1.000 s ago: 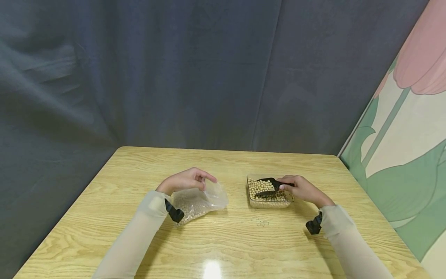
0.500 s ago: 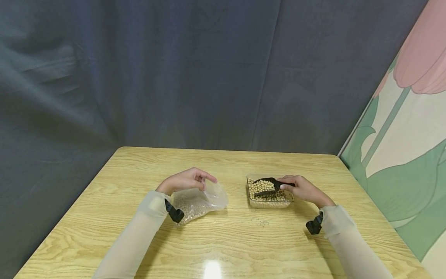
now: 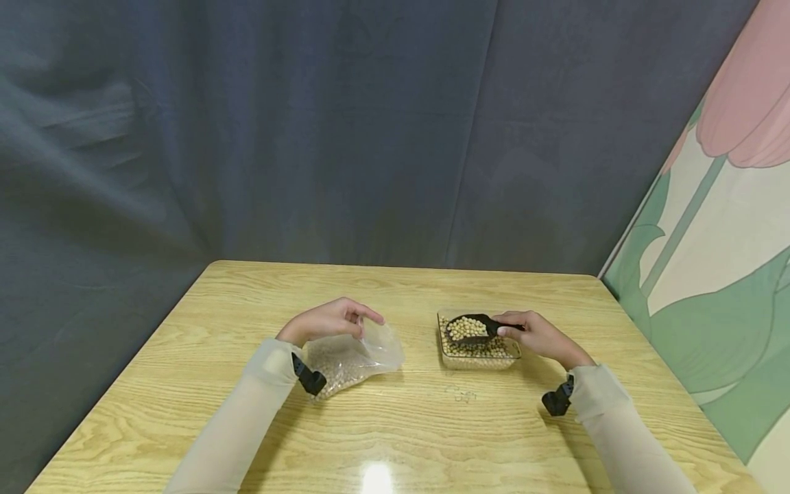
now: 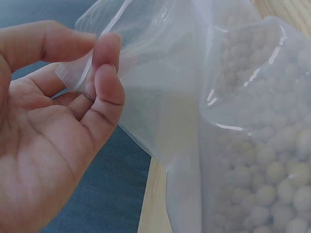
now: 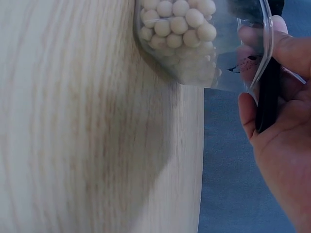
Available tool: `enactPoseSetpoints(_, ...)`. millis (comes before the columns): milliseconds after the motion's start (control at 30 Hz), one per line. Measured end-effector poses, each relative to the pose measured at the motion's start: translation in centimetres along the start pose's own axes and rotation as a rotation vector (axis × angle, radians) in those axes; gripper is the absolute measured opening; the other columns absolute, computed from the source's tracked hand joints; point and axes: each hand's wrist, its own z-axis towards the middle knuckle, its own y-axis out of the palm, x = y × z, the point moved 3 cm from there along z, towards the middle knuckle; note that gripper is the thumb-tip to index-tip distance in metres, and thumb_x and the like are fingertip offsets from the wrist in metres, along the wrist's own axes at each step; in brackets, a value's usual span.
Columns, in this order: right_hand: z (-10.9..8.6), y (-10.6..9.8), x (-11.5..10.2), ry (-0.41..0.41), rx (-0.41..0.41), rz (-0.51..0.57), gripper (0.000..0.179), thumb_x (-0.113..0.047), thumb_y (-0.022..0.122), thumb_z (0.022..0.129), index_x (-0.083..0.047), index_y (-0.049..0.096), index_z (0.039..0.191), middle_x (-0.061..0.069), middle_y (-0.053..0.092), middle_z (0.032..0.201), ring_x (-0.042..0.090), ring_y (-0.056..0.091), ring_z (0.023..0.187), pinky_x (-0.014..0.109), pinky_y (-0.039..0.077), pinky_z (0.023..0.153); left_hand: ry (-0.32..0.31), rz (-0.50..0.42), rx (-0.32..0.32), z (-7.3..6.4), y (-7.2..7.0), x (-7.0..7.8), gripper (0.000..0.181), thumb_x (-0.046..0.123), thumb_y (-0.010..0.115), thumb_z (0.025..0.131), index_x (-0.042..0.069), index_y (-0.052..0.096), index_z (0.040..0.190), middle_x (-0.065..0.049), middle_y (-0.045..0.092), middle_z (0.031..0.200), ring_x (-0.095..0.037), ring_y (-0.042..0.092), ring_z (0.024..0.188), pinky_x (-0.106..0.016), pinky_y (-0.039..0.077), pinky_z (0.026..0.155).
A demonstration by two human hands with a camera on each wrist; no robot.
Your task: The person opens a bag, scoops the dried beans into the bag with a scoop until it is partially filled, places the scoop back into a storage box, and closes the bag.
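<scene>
A clear plastic bag (image 3: 345, 357) of pale round beans lies on the table at the left. My left hand (image 3: 330, 320) pinches its zip edge between thumb and fingers, which the left wrist view shows close up; the beans (image 4: 272, 179) bulge behind the film. To the right stands a clear rectangular container (image 3: 478, 362) of similar beans. My right hand (image 3: 540, 337) grips the handle of a black scoop (image 3: 492, 325), whose bowl is over the container and filled with beans (image 3: 467, 329). In the right wrist view, the container wall (image 5: 228, 63) partly covers the fingers round the handle.
The wooden table (image 3: 395, 425) has faint marks (image 3: 461, 394) in front of the container. A dark curtain (image 3: 370, 137) hangs behind it, and a wall painted with a flower (image 3: 710, 274) rises at the right.
The scoop has turned slightly, and its bowl has shifted a little within the container's outline. The left hand and the bag keep their place.
</scene>
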Motion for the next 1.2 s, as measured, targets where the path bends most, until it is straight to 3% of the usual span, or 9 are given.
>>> enactPoseSetpoints(167, -0.1, 0.0, 0.1, -0.003, 0.023, 0.009, 0.045, -0.022, 0.052, 0.099, 0.005, 0.051, 0.136, 0.035, 0.042, 0.140, 0.051, 0.036, 0.132, 0.059, 0.038, 0.101, 0.005, 0.002, 0.000, 0.0, -0.1, -0.1, 0.043, -0.004, 0.054, 0.088, -0.004, 0.057, 0.130, -0.006, 0.049, 0.060, -0.010, 0.032, 0.051, -0.040, 0.039, 0.070)
enactPoseSetpoints(367, 0.1, -0.2, 0.3, 0.004, 0.040, 0.000, 0.046, -0.025, 0.050, 0.100, 0.002, 0.051, 0.137, 0.033, 0.043, 0.140, 0.049, 0.039, 0.131, 0.057, 0.042, 0.098, 0.005, 0.002, 0.005, 0.1, 0.0, 0.1, 0.042, -0.005, 0.054, 0.087, -0.004, 0.057, 0.129, -0.012, 0.052, 0.063, -0.018, 0.033, 0.054, -0.039, 0.039, 0.068)
enactPoseSetpoints(533, 0.3, -0.5, 0.3, 0.008, 0.056, -0.013, 0.046, -0.026, 0.050, 0.100, 0.000, 0.051, 0.137, 0.033, 0.043, 0.140, 0.048, 0.045, 0.126, 0.055, 0.045, 0.094, -0.001, 0.016, 0.010, 0.1, -0.1, 0.2, 0.042, -0.005, 0.055, 0.087, -0.003, 0.058, 0.129, -0.012, 0.051, 0.063, -0.011, 0.035, 0.053, -0.039, 0.039, 0.067)
enactPoseSetpoints(900, 1.0, -0.7, -0.9, 0.012, 0.039, 0.010, 0.049, -0.033, 0.049, 0.100, -0.004, 0.050, 0.140, 0.029, 0.041, 0.144, 0.047, 0.038, 0.133, 0.059, 0.038, 0.101, -0.012, 0.030, 0.007, 0.3, -0.1, 0.2, 0.042, -0.005, 0.055, 0.087, -0.003, 0.058, 0.129, -0.006, 0.046, 0.059, -0.009, 0.033, 0.051, -0.039, 0.038, 0.066)
enactPoseSetpoints(1200, 2.3, -0.2, -2.3, -0.006, 0.040, 0.037, 0.051, -0.036, 0.052, 0.098, -0.006, 0.052, 0.139, 0.028, 0.040, 0.145, 0.047, 0.029, 0.138, 0.061, 0.033, 0.104, -0.015, 0.023, 0.014, 0.3, -0.2, 0.2, 0.042, -0.005, 0.055, 0.087, -0.003, 0.058, 0.129, -0.010, 0.051, 0.063, -0.010, 0.034, 0.051, -0.041, 0.039, 0.066)
